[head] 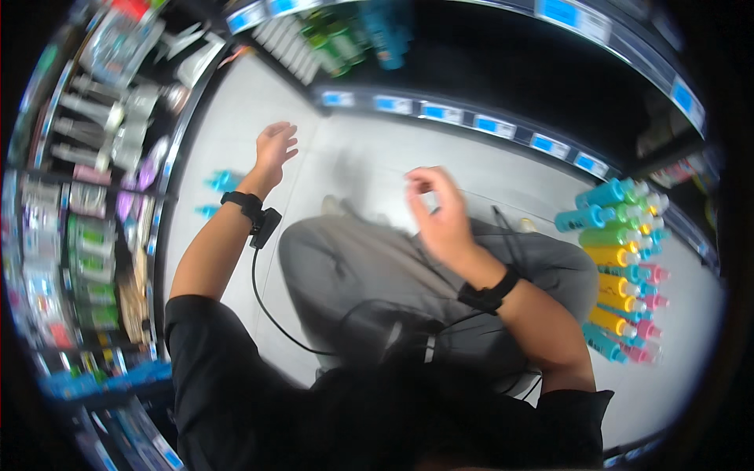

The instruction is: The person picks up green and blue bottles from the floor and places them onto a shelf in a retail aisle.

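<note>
My left hand (275, 150) hangs over the pale floor tiles with its fingers loosely bent and nothing in it. Two blue bottles (224, 181) are partly visible on the floor beside my left wrist. Above my grey-trousered knees, my right hand (439, 212) curves its thumb and fingers into a loose arch, with a gap between them and no object seen there. A group of spray-type bottles (618, 256) in blue, green, yellow and pink stands on the floor to the right, apart from that hand.
Ahead is a black shelf unit (483, 65) with price tags (442, 112) along its edge. Green bottles (333, 50) and blue bottles (383, 35) stand at its left end. Packaged goods hang on a rack (94, 235) to the left. A black cable (262, 300) trails from my left wristband.
</note>
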A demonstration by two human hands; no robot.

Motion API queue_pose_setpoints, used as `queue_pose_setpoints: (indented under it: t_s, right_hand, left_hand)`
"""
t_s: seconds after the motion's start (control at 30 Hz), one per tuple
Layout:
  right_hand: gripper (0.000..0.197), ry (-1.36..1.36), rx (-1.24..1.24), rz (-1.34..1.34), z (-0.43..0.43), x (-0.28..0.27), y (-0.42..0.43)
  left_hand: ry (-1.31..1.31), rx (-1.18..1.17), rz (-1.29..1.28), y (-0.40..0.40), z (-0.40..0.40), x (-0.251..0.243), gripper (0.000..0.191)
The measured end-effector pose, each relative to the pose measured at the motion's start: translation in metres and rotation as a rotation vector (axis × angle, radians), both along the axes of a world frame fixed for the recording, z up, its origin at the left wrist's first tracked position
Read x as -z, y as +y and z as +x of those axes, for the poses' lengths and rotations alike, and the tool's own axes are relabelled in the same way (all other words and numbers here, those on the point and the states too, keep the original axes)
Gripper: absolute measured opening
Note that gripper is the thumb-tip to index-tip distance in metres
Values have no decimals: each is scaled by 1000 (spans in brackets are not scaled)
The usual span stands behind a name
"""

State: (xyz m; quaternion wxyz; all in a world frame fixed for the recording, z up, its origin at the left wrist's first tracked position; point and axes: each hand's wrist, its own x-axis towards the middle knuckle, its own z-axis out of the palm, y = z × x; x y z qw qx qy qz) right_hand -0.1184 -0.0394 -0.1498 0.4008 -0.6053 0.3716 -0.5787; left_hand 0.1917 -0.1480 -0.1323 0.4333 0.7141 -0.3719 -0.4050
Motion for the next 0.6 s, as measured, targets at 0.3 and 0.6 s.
queue_pose_setpoints:
  t_s: [0.3, 0.6]
  right_hand:
    - [15, -15, -2, 137, -7, 17, -3]
    - [16, 12, 52, 216, -19, 23, -13]
  left_hand:
    - [151, -625, 136, 156, 180, 58, 49]
    - [1, -646, 1, 149, 236, 63, 75]
